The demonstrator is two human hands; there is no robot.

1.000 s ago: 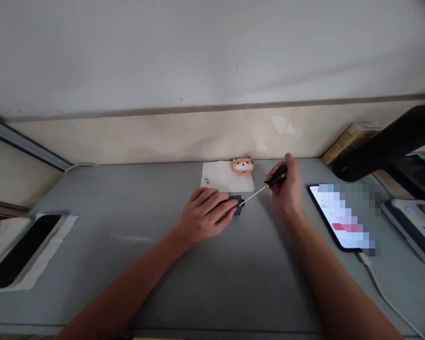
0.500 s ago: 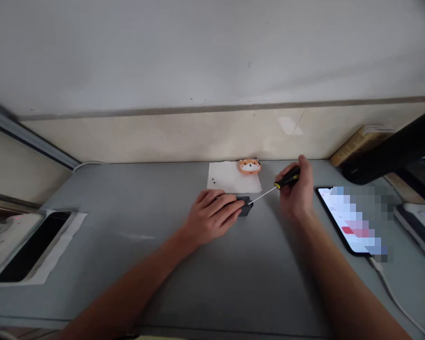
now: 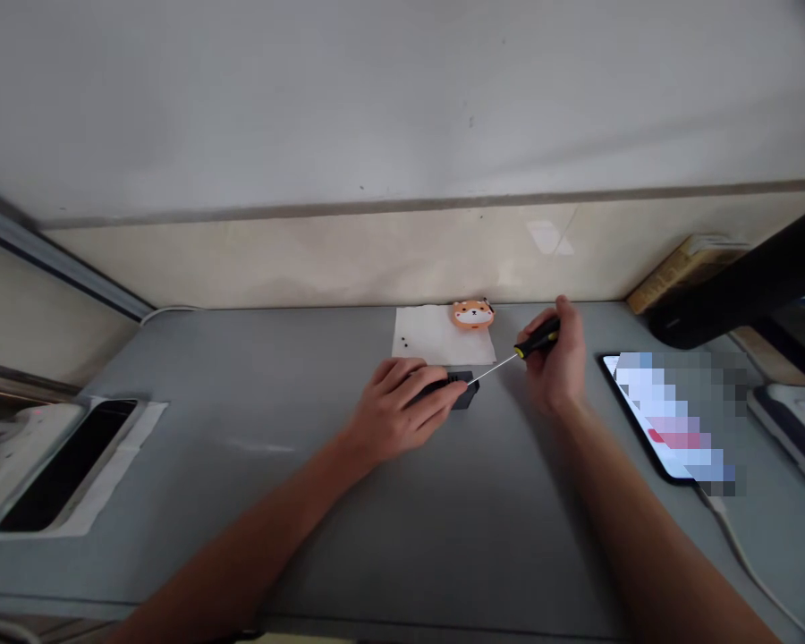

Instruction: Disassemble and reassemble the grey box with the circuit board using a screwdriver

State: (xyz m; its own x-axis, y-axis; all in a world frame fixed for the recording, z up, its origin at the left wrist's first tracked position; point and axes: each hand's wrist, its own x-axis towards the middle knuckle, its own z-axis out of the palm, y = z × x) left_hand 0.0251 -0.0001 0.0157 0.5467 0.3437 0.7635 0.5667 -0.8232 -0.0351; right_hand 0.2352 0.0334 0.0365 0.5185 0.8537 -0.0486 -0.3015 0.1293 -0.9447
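Note:
My left hand (image 3: 402, 407) grips a small dark grey box-shaped device (image 3: 466, 398) on the desk, its fingers lying over the top and covering most of it. In my right hand (image 3: 555, 362) is a screwdriver (image 3: 538, 340) with a black and yellow handle, the fingers wrapped round it. Its thin shaft slants down to the left, and the tip meets the device's top near my left index fingertip. Exactly what the tip touches is too small to make out. Behind the device lies a white paper sheet (image 3: 436, 335) with a few tiny dark bits (image 3: 404, 342) on it, perhaps screws.
An orange animal-face case (image 3: 473, 314) sits on the paper's far right corner. To the right are a lit phone (image 3: 644, 420) with a white cable (image 3: 734, 537), a black cylinder (image 3: 744, 277) and a book (image 3: 677, 273). A dark phone (image 3: 67, 465) lies at left. A wall borders the desk's back.
My right hand and the screwdriver have shifted slightly left, the tip moving a little along the device. My left index fingertip has moved slightly right, close to the tip.

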